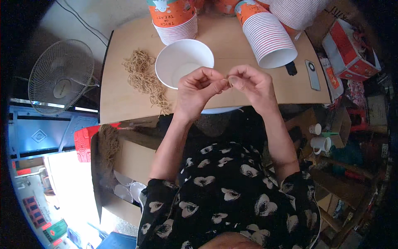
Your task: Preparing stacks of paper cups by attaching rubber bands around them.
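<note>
Above the table's near edge, my left hand and my right hand meet with thumbs and forefingers pinched together. Whatever lies between the fingertips is too small to make out. Just behind my left hand, a white paper bucket stands with its open mouth toward me, and nothing shows inside it. Left of the bucket, a loose heap of tan cord pieces spreads to the table edge.
A stack of orange-printed paper buckets stands behind the white bucket; another stack lies tilted at right. A phone rests near the right edge of the table. A fan is at left, and a red-and-white box at right.
</note>
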A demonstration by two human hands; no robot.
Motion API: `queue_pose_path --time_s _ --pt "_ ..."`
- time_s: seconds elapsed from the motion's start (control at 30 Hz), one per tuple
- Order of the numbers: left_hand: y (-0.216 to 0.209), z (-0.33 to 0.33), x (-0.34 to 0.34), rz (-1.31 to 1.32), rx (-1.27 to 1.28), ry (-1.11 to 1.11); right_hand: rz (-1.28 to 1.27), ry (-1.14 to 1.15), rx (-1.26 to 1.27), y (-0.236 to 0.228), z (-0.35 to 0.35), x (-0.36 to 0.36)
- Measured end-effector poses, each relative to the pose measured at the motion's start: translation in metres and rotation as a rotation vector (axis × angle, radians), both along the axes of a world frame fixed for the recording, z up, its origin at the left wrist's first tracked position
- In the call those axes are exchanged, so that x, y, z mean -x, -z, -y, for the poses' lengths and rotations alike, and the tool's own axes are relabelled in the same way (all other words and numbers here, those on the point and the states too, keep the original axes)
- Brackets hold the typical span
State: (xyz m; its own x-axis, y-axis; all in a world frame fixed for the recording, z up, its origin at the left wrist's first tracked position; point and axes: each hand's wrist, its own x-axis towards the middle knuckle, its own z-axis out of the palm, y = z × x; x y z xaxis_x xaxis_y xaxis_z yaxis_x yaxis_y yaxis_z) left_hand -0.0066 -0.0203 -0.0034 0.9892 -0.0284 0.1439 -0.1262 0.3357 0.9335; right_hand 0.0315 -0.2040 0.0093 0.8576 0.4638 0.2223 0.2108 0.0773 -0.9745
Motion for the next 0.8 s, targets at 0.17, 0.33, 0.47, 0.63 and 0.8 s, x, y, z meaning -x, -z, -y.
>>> queue_pose_path --time_s 0.17,0.33,0.47,0.63,0.8 --pt "0.001 0.001 0.000 0.006 -0.021 0.015 0.016 0.006 -0.018 -0.001 -0.002 0.001" --pt "0.002 0.003 -0.001 -0.001 -0.035 -0.010 0.129 0.076 0.048 0.007 -0.006 0.001" --pt "0.007 0.003 -0.001 -0.023 -0.086 -0.036 -0.017 0.014 0.005 0.002 -0.007 0.004" --pt "0.002 0.001 0.002 -0.057 -0.054 -0.033 0.003 0.016 0.068 0.004 -0.006 0.005" --pt "0.000 -0.003 0.004 -0.107 0.013 0.018 0.015 0.050 0.058 0.000 -0.003 0.006"
